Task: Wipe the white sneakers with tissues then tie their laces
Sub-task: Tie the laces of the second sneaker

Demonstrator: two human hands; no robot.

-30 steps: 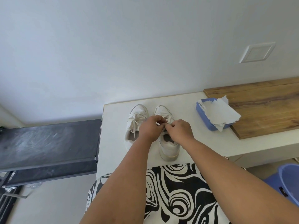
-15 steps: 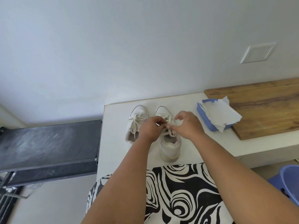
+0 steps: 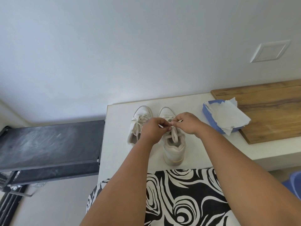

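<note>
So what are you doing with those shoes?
Tying them. Both hands, the left hand and the right hand, pinch the laces of the right sneaker on the white counter. The left sneaker beside it has loose laces. A blue tissue box sits to the right, partly on a wooden board.

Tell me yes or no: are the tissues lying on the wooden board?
No, the tissues lie over a blue tray on the white counter, beside the wooden board.
</note>
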